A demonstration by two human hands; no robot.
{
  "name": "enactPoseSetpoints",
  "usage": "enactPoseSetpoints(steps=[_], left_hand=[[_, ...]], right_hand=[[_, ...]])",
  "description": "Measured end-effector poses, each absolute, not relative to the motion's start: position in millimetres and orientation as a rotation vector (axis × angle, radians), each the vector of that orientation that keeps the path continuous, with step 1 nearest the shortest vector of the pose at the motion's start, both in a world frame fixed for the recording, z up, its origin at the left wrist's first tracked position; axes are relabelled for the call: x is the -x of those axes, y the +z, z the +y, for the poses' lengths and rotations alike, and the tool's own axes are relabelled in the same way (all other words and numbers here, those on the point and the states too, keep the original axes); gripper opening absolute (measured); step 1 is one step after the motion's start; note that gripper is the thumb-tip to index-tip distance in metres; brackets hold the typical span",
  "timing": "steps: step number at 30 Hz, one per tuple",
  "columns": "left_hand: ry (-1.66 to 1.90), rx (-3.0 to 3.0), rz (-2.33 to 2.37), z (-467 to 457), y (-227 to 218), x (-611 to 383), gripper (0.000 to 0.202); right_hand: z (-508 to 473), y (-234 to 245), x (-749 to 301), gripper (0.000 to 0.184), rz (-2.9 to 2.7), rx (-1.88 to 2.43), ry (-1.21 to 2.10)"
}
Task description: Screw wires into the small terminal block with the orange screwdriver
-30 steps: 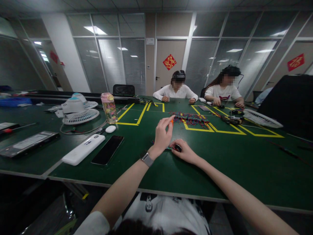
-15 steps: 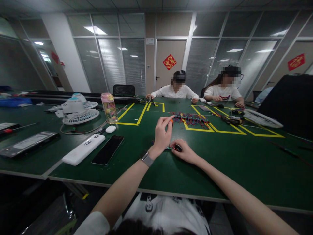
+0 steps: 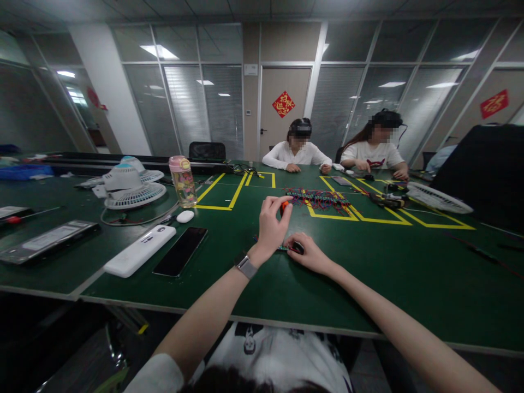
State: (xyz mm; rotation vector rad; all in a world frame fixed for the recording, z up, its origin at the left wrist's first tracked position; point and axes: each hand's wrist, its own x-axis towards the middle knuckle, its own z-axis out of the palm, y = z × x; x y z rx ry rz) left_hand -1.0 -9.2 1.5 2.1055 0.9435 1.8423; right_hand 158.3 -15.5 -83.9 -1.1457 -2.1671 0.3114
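Observation:
My left hand [image 3: 273, 222], with a watch on the wrist, is raised over the table in front of me. Its thumb and fingers close around an orange-topped tool [image 3: 285, 205], whose lower part is hidden. Just below and to the right, my right hand [image 3: 310, 252] rests on the table, its fingertips pinching a small green circuit board [image 3: 282, 248]. A black piece [image 3: 298, 248] shows at its fingers; I cannot make out what it is. Beyond both hands lies a row of wired circuit boards [image 3: 319, 199] with red and blue leads.
Left of my arms lie a dark phone [image 3: 180, 251], a white power bank [image 3: 141, 250], a white earbud case [image 3: 185, 216] and a hard drive [image 3: 49, 240]. A pink-lidded bottle [image 3: 183, 183] and white fans [image 3: 133, 185] stand behind. Two people sit across the green table [image 3: 229, 289].
My left fingers have shifted slightly around the orange-topped tool, with the thumb lower now. My right hand stays put. Across the table, one person's hand has drawn in from the left.

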Motion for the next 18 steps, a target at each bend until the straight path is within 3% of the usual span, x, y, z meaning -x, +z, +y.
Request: enactPoseSetpoints(steps=[5,14,18], left_hand=[[1.815,-2.1,0.851,-7.0,-0.5,0.9,0.03],[1.883,-2.115,0.962,-10.7,1.0,0.6,0.017],[1.88,-2.083,0.952,-10.6,0.9,1.0,0.021]], right_hand=[[-15.8,-83.3,-158.0,0.014,-2.167,1.157,0.322],[-16.6,-81.6,-157.5,0.014,-2.168,1.159,0.325],[-16.7,-81.6,-157.4,0.015,-2.162,1.161,0.318]])
